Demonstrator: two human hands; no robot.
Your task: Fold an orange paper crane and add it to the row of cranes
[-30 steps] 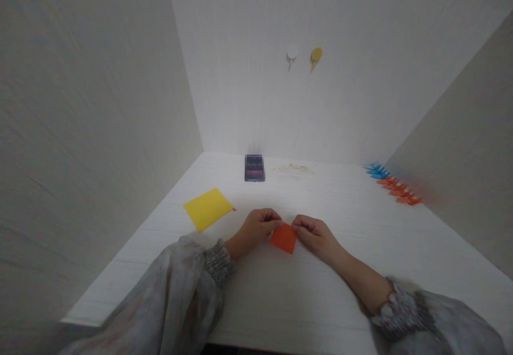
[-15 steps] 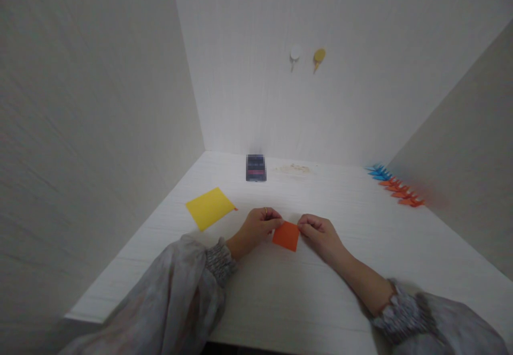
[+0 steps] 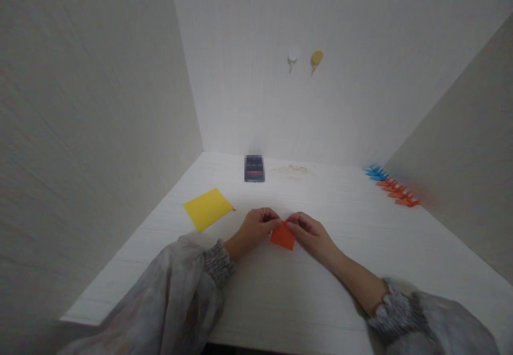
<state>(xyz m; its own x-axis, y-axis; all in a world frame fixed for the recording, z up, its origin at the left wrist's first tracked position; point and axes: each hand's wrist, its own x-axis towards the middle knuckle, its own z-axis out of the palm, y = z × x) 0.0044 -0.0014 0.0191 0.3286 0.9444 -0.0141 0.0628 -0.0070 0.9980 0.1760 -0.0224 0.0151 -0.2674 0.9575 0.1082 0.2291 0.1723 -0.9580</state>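
Observation:
A small folded orange paper (image 3: 282, 236) lies on the white table (image 3: 280, 291) between my hands. My left hand (image 3: 254, 228) pinches its upper left edge with closed fingers; a ring shows on one finger. My right hand (image 3: 309, 234) pinches the upper right edge, fingers curled. Both hands meet at the top point of the paper.
A yellow paper sheet (image 3: 208, 208) with an orange corner under it lies at the left. A dark small box (image 3: 254, 168) stands at the back. Blue (image 3: 374, 172) and orange folded paper figures (image 3: 398, 194) line the right wall. Two round hooks (image 3: 304, 58) hang on the back wall.
My right hand has moved left toward the left hand, and the orange paper's top went from a flat edge to a point.

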